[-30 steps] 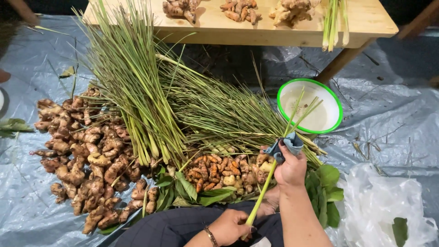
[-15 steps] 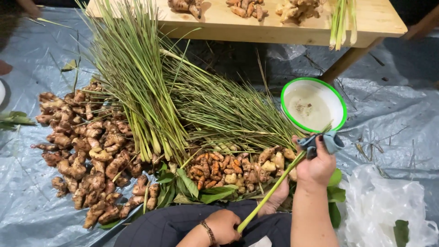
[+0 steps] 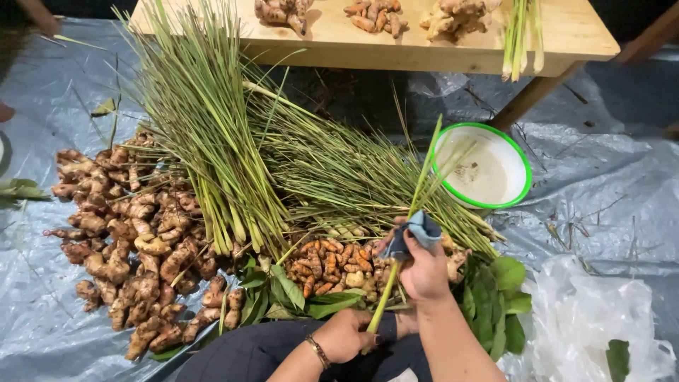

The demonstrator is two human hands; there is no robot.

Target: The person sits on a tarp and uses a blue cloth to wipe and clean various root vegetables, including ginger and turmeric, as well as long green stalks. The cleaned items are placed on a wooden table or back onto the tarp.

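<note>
Here the left hand grips the lemongrass stalk base, the right hand closes a blue cloth around it; hard wiping could snap it.

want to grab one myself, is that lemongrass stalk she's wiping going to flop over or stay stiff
The lemongrass stalk probably stays fairly stiff: gripped at its base by the left hand, it stands straight. The thin leafy top likely bends more, like the drooping tips in the lemongrass pile. It looks light; the right hand wipes it with a cloth.
</note>
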